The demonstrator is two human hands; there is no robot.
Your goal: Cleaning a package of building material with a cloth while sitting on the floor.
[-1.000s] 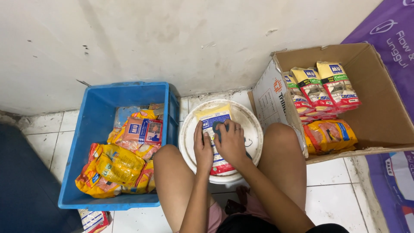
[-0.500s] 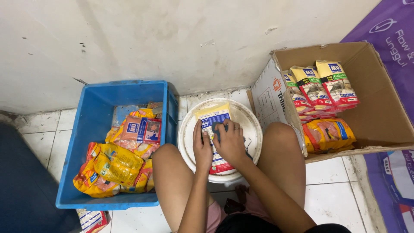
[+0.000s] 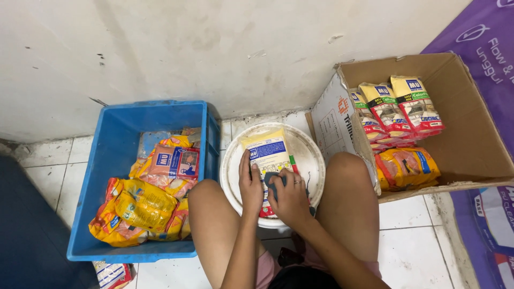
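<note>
Packet: a yellow pouch with a blue-and-white label lies flat on the white round lid, long axis running 12 to 6 o'clock, lower end red.
Left hand: left hand rests palm-down on the packet's 9 o'clock edge, fingers pressed together and laid straight along it.
Right hand: right hand lies on the packet's lower half, fingers curled onto a small dark cloth held against the pouch.
Lid: sits on the tiled floor between the person's bare knees, against the white wall at 12 o'clock.
Crate: blue plastic crate at 9 o'clock of the lid, just beside it, holding a loose heap of yellow and orange packets.
Box: open cardboard box at 3 o'clock, tipped toward the lid, with like packets stacked in rows inside.
Margin: purple printed sheet at the far 3 o'clock edge.
</note>
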